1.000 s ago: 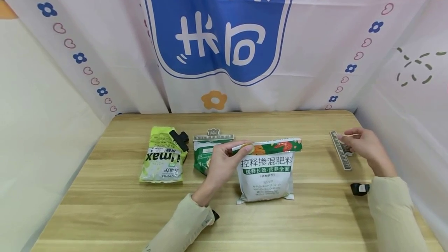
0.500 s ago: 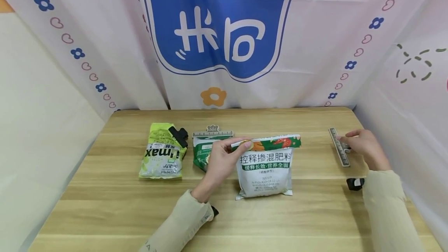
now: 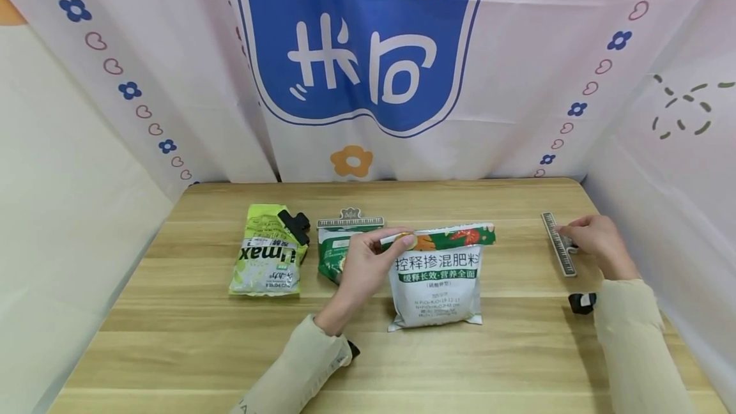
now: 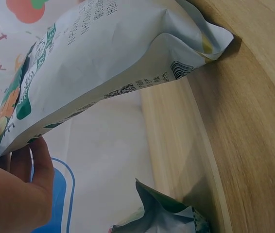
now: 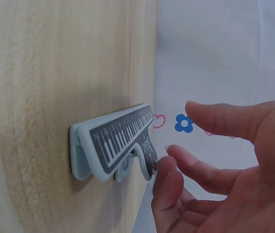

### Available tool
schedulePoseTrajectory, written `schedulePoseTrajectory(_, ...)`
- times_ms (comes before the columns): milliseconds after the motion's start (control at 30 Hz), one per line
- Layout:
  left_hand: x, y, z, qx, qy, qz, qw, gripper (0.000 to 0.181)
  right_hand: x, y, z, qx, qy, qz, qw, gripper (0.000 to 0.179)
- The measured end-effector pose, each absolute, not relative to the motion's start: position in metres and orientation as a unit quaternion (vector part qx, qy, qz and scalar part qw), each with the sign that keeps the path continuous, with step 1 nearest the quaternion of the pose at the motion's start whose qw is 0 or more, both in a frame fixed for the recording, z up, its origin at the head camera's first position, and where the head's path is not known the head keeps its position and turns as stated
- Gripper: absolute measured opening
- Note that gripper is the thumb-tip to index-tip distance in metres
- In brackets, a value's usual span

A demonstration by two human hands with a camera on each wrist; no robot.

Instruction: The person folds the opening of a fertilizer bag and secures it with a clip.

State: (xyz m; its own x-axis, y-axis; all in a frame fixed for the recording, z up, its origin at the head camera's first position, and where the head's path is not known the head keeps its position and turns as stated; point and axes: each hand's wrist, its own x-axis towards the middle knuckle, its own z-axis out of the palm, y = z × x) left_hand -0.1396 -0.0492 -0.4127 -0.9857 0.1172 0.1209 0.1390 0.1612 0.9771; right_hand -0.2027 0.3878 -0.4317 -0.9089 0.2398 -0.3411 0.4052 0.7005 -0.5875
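My left hand (image 3: 365, 268) pinches the left end of the folded top of a white fertilizer bag (image 3: 437, 296) with a green band. The bag stands upright at the middle of the table; the left wrist view shows its side panel (image 4: 123, 82) and my thumb over the fold. At the right, a long bag clip (image 3: 558, 245) with a piano-key pattern lies on the table. My right hand (image 3: 599, 245) is beside the clip's handle. In the right wrist view the thumb stands apart from the fingers, with fingertips right at the handle of the clip (image 5: 120, 138).
A lime-green bag (image 3: 266, 267) with a black clip (image 3: 294, 227) lies at the left. Behind my left hand is a green bag (image 3: 332, 254) with another piano-key clip (image 3: 351, 221) on its top. White printed cloth (image 3: 517, 139) hangs behind the wooden table (image 3: 190, 350).
The right hand stays by the clip, its wrist shifted slightly. The left hand and the bag keep their place; the whole head view has tilted a little.
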Motion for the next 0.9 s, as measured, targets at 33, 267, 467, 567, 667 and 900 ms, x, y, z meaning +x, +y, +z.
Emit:
schedulePoseTrajectory(33, -0.14, -0.049, -0.413, -0.084, -0.762, -0.642, 0.008, 0.019, -0.203, 0.388, -0.432, 0.18, 0.914, -0.344, 0.115, 0.06)
schedulePoseTrajectory(267, -0.14, -0.05, -0.414, -0.083, -0.763, -0.641, 0.007, 0.019, -0.204, 0.388, -0.438, 0.188, 0.916, -0.344, 0.082, 0.053)
schedulePoseTrajectory(467, -0.14, -0.05, -0.414, -0.085, -0.763, -0.641, 0.007, 0.019, -0.205, 0.392, -0.445, 0.203, 0.905, -0.361, 0.091, 0.048)
schedulePoseTrajectory(567, -0.14, -0.049, -0.414, -0.09, -0.76, -0.644, 0.007, 0.018, -0.205, 0.394, -0.448, 0.217, 0.896, -0.372, 0.105, 0.042)
schedulePoseTrajectory(667, -0.14, -0.049, -0.413, -0.093, -0.758, -0.645, 0.007, 0.018, -0.206, 0.394, -0.448, 0.235, 0.886, -0.378, 0.127, 0.029)
schedulePoseTrajectory(900, -0.139, -0.049, -0.414, -0.096, -0.758, -0.645, 0.013, 0.019, -0.208, 0.393, -0.449, 0.238, 0.886, -0.37, 0.148, 0.041)
